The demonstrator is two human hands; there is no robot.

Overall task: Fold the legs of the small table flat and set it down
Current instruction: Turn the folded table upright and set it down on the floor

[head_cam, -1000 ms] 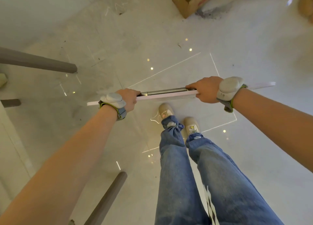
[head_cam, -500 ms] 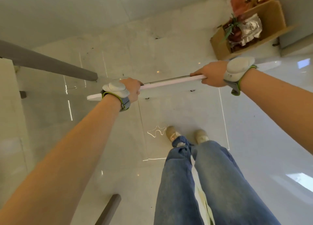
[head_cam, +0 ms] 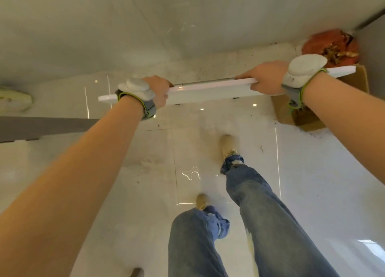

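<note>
I hold the small white table point(head_cam: 208, 90) edge-on in the air, well above the floor, its top seen as a thin white board running left to right. A grey metal leg tube point(head_cam: 205, 83) lies flat along its far side. My left hand point(head_cam: 158, 91) grips the board near its left end. My right hand point(head_cam: 263, 78) grips it right of the middle. Each wrist wears a grey band with a white pod. My legs in blue jeans are mid-stride below.
A glossy white tiled floor point(head_cam: 125, 193) runs to a pale wall point(head_cam: 145, 26) ahead. A cardboard box point(head_cam: 302, 116) with an orange-red bag point(head_cam: 331, 45) stands at the right by the wall. A grey bar point(head_cam: 41, 126) juts in from the left.
I have walked forward with the table in both hands. The wall and the cardboard box are closer, and the box now sits behind the table's right end.
</note>
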